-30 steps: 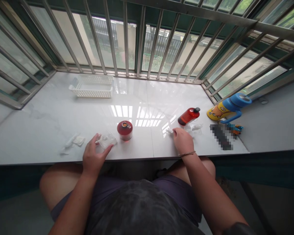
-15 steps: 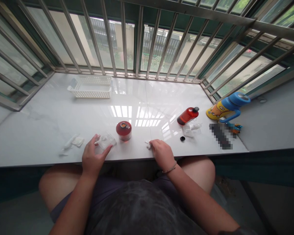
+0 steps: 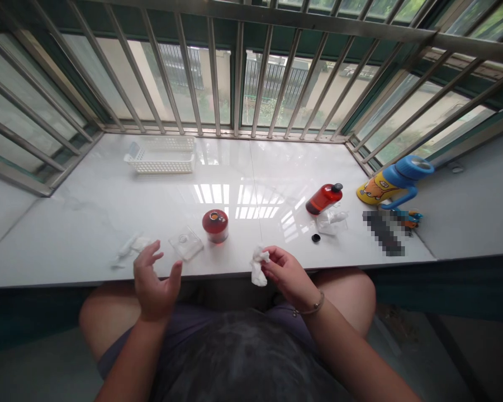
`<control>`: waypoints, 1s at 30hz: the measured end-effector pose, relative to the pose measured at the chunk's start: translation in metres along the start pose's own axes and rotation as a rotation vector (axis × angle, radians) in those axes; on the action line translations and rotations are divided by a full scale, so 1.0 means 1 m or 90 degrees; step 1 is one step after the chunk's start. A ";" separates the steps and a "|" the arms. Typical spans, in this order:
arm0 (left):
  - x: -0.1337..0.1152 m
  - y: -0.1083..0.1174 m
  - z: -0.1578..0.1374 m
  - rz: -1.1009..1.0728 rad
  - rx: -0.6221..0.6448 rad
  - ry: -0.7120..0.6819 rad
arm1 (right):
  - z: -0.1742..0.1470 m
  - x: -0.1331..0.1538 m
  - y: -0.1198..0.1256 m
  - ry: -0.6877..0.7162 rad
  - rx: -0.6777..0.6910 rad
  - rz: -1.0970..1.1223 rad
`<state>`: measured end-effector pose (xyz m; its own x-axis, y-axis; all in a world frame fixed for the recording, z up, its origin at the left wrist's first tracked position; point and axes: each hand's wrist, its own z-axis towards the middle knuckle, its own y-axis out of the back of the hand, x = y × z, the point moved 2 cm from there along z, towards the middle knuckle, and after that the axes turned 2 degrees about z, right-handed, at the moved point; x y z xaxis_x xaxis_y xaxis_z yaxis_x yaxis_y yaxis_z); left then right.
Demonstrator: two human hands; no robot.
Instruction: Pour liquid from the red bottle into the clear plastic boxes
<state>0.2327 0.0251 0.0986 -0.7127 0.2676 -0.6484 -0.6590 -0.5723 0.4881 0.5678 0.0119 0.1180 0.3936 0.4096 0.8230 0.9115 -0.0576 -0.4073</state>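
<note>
A crumpled white tissue (image 3: 259, 269) hangs from the fingertips of my right hand (image 3: 291, 274), above the table's front edge. My left hand (image 3: 156, 282) holds nothing, its thumb and fingers spread apart. Just beyond it lies a clear, flat, square plastic piece (image 3: 186, 244) with a round feature on it. Beside that piece stands a round glass bottle of red liquid (image 3: 215, 226), uncapped at the top. To the left, partly behind my left fingers, are a white piece (image 3: 141, 244) and a whitish, tube-like item (image 3: 126, 249), too blurred to name.
At the back left sits a white perforated basket (image 3: 163, 162). On the right are a red bottle with a black cap (image 3: 324, 199), clear plastic packaging (image 3: 333, 222), a small black cap (image 3: 316, 238) and a blue-and-yellow flask (image 3: 392, 181). Metal bars (image 3: 238, 78) line the window behind.
My left hand has let go of the clear plastic piece and drawn back toward me. My right hand has lifted the tissue off the table and brought it nearer.
</note>
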 end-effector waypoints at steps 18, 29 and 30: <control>-0.114 -0.058 -0.044 -0.627 0.465 0.648 | -0.016 -0.013 -0.017 0.016 0.020 -0.127; -0.114 -0.060 -0.051 -0.719 0.417 0.765 | -0.017 -0.021 -0.017 -0.012 0.042 -0.103; -0.114 -0.060 -0.051 -0.723 0.412 0.765 | -0.017 -0.022 -0.018 -0.020 0.051 -0.108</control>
<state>0.3661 -0.0107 0.1132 0.4744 -0.5547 -0.6835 -0.8479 -0.0792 -0.5243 0.5452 -0.0113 0.1137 0.2299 0.4361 0.8700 0.9514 0.0874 -0.2952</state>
